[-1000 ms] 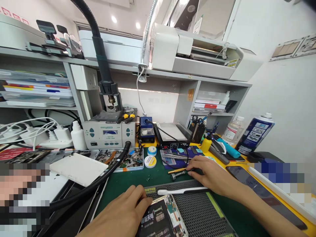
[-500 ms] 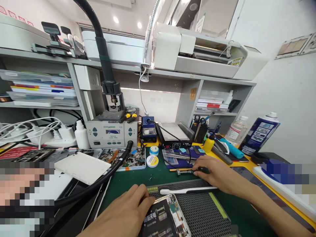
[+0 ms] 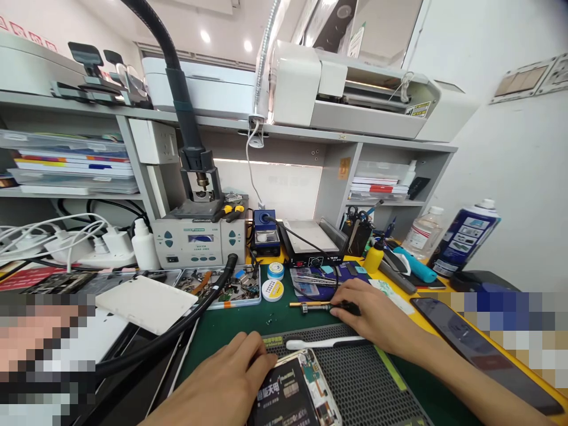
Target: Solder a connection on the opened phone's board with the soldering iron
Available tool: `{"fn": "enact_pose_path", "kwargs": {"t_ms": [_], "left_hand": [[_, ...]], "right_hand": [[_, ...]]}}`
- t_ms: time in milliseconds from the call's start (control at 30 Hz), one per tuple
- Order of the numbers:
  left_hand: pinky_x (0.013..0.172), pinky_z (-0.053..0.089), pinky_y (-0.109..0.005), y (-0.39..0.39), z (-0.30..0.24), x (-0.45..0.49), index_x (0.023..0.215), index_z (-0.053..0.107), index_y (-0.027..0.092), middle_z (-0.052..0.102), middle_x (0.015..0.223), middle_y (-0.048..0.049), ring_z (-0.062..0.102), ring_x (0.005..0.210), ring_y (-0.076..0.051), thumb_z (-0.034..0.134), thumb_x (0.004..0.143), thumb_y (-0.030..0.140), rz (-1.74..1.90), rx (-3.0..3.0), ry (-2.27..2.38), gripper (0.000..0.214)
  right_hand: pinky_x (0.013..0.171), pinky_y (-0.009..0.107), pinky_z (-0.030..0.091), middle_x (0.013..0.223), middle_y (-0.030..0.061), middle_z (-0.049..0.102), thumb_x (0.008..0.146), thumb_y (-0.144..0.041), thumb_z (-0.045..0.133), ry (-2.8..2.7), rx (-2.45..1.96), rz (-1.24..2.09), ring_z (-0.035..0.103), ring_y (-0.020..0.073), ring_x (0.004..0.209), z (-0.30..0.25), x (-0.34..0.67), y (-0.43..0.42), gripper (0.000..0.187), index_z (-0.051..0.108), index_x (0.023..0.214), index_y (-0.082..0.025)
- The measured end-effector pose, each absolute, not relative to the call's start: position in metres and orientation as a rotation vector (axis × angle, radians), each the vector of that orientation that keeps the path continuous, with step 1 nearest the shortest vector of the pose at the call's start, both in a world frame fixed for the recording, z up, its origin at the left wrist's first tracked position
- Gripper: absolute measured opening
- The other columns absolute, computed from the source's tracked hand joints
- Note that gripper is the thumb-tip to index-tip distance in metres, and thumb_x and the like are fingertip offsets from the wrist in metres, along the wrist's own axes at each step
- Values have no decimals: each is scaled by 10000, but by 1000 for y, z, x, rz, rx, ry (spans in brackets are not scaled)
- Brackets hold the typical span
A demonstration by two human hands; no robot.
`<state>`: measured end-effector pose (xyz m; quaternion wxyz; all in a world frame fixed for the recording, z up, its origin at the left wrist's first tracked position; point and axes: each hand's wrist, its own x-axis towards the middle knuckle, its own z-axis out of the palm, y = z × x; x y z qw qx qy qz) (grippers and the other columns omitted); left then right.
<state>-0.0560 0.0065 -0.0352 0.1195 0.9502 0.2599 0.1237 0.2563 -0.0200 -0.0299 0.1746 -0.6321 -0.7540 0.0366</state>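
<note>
My left hand [image 3: 226, 384] rests on the top left corner of an opened phone [image 3: 295, 390], fingers curled against its edge, holding it down on the grey perforated mat [image 3: 368, 384]. My right hand [image 3: 377, 316] lies further back on the green mat, fingers closed round the black handle of a thin tool [image 3: 310, 306] with a metal tip and a brass shaft beside it. A white toothbrush-like brush [image 3: 326, 342] lies on the mat's far edge between the two hands.
A hot-air station [image 3: 197, 239], a parts tray [image 3: 226, 287], solder tins [image 3: 271, 290], a small hot plate [image 3: 310, 239], a black hose [image 3: 177, 328] and a white tablet back [image 3: 144, 303] crowd the bench. Right: a spray can [image 3: 464, 236], bottle [image 3: 421, 231], dark phone [image 3: 479, 352].
My right hand has shifted slightly left and closed on the thin tool, which now points further left. The left hand stays on the phone. The view swayed a little.
</note>
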Motion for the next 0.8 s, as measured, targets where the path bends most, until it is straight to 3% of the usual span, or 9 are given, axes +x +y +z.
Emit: {"fn": "enact_pose_path", "kwargs": {"t_ms": [200, 433, 800], "left_hand": [[822, 525, -316, 7, -31, -59, 1259, 612, 246, 608, 1052, -74, 595, 941, -241, 534, 893, 504, 378, 2739, 693, 454], [852, 523, -324, 9, -32, -61, 1278, 588, 266, 596, 1067, -62, 593, 942, -236, 523, 881, 579, 387, 2715, 678, 509], [843, 536, -347, 18, -46, -57, 1259, 628, 302, 631, 1071, -52, 626, 969, -258, 599, 808, 527, 291, 2683, 724, 505]], "right_hand": [[868, 409, 479, 1041, 77, 678, 931, -316, 620, -2107, -1812, 59, 613, 263, 987, -31, 255, -19, 151, 731, 992, -233], [657, 337, 475, 886, 52, 667, 930, -315, 623, -2033, -1849, 45, 630, 223, 770, -33, 250, -19, 143, 720, 875, -226], [634, 298, 454, 818, 31, 680, 898, -269, 675, -2020, -1805, 85, 627, 209, 767, -35, 239, -13, 91, 737, 844, -228]]}}
